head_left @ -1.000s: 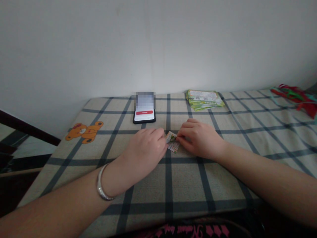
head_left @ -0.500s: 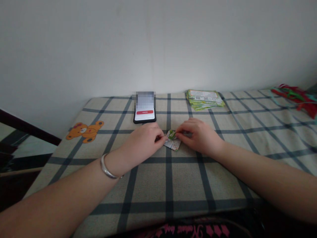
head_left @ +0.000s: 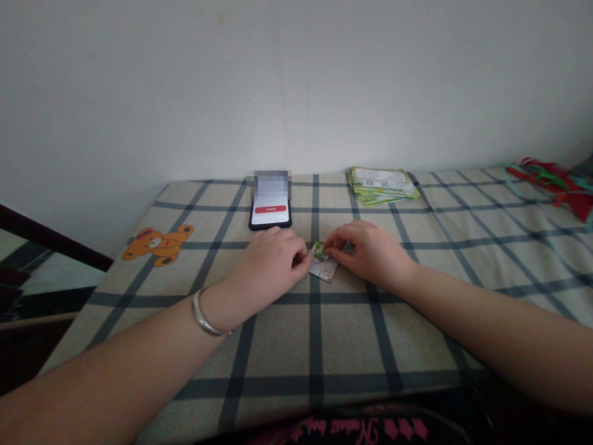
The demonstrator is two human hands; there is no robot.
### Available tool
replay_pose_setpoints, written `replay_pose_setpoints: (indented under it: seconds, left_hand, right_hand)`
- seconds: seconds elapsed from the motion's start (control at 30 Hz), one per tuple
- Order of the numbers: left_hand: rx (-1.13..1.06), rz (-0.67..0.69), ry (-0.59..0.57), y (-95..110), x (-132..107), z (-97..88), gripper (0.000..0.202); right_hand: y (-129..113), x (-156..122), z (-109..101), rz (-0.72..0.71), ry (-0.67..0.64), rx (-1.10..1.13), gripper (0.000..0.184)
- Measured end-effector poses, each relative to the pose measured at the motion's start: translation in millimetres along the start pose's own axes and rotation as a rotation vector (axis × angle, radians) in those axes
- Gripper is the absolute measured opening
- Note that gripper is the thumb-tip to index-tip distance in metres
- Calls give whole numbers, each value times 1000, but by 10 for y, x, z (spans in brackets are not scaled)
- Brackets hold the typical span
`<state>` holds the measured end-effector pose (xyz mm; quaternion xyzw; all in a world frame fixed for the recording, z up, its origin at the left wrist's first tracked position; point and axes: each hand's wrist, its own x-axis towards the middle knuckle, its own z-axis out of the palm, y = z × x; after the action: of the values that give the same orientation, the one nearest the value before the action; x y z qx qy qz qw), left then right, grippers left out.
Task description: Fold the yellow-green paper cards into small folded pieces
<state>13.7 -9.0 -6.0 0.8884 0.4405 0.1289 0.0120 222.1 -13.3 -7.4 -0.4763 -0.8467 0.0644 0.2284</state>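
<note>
Fingers of the left hand (head_left: 274, 259): bunched at the left edge of a small folded white-and-green printed paper (head_left: 323, 270); whether they grip or merely press, I cannot tell
Fingers of the right hand (head_left: 373, 252): thumb and forefinger pinching its right side by the green part
Paper's place: between both hands on a beige tablecloth with dark blue checks (head_left: 278, 364), nearer than the lit black-edged phone (head_left: 271, 213)
Paper's direction: green part away, white text nearer, one corner pointing at the cloth's near edge, slightly right; long axis unclear, fingertips covering its sides
Change: left hand sits further left than a second ago, and more of the white text shows
</note>
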Motion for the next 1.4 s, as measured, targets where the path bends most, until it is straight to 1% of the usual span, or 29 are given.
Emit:
replay_pose_setpoints:
  seconds: [0.2,0.3,0.4,0.53,0.67,0.77,0.83,0.93,1.0,1.13,1.2,1.4]
  left_hand:
    - [3,-6,3,2,2,7,21]
    - [-2,-3,-12,0,13,11,20]
    - [-2,13,-17,2,20,13,18]
    - [-39,32,-16,-28,12,7,16]
    - [-117,121,-38,-112,-12,-27,15]
    - [-132,180,-43,-158,-24,-57,13]
    - [-108,174,-31,-167,-22,-61,13]
    - [-76,149,26,-162,-14,-38,11]
    - [-47,163,47,-153,-17,-23,14]
    - [83,213,23,-109,-51,-43,16]
    - [144,220,-8,-78,-65,-69,15]
    - [129,204,-21,-61,-57,-87,15]
  right_hand:
    - [25,-17,3,-125,-27,-113,15]
    - [21,-24,-2,-149,-64,-160,19]
    - [24,-28,-8,-165,-88,-148,20]
    - [35,-32,-15,-195,-90,-132,20]
    - [16,-49,-21,-207,-81,-157,20]
    - [-12,-66,-25,-202,-72,-206,22]
    - [-24,-72,-25,-182,-67,-236,24]
    - [-24,-70,-22,-165,-68,-258,27]
    - [-16,-63,-22,-164,-71,-265,28]
    - [-7,-52,-24,-183,-66,-279,29]
    - [-5,-52,-25,-198,-66,-297,29]
    - [12,-55,-31,-266,-67,-322,28]
